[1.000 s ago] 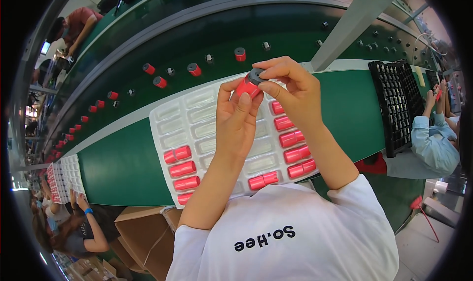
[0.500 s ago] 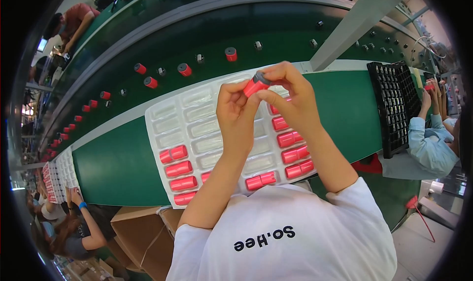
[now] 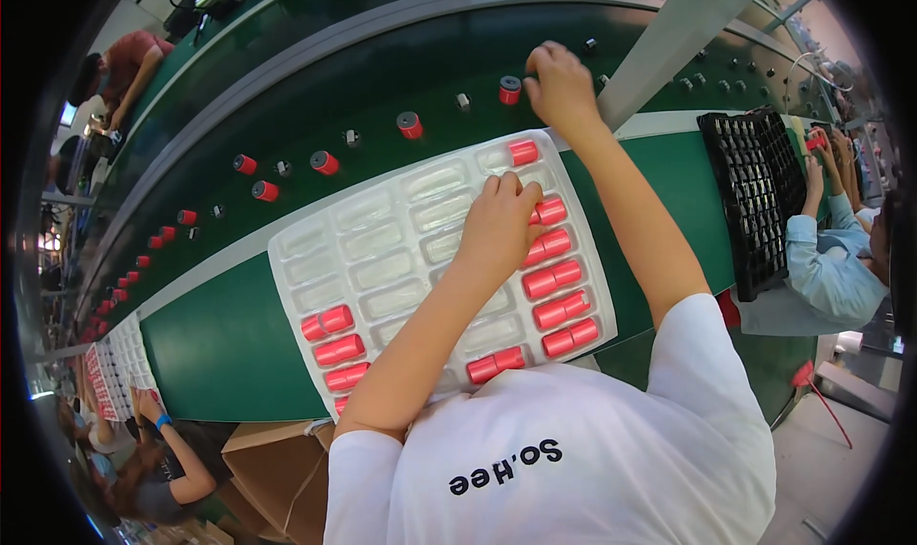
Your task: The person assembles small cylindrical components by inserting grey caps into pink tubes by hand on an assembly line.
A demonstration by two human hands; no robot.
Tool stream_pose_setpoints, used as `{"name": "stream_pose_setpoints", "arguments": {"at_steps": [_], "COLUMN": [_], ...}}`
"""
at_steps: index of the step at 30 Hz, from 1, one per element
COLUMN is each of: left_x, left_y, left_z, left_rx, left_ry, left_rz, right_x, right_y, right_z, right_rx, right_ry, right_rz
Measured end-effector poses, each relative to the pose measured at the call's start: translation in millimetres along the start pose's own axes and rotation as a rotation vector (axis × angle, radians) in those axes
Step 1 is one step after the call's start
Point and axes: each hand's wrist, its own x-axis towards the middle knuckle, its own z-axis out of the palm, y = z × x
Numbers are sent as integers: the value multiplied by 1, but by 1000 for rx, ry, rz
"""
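From my remote post I see the left hand (image 3: 499, 225) over the white tray (image 3: 373, 243), fingers at a red cylinder (image 3: 550, 211) in the right-hand column; whether they grip it I cannot tell. The right hand (image 3: 564, 85), fingers curled, is just beside a dark-capped red piece (image 3: 510, 91) on the green belt (image 3: 382, 88), its hold hidden from me
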Motion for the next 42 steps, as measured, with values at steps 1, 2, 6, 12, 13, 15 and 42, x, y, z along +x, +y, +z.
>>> {"name": "stream_pose_setpoints", "arguments": {"at_steps": [1,2,6,12,13,15,42], "left_x": [1,4,8,-8,-15,-24,-59], "left_y": [5,7,11,-2,-8,-7,16], "left_z": [1,1,7,-27,-29,-38,-36], "left_rx": [-2,22,76,-762,-991,-1211,-2035], "left_ry": [-11,10,93,42,66,81,269], "left_rz": [8,7,39,-259,-236,-249,-218], "right_x": [2,7,22,6,-3,-19,-100], "right_y": [6,10,27,-5,-24,-43,-118], "right_z": [1,4,23,-27,-41,-62,-74], "right_rx": [-286,-570,-432,-83,214,773,1139], "right_ry": [68,134,-226,-236,-163,-187,-86], "right_rz": [91,180,424,199,147,155,-204]}}
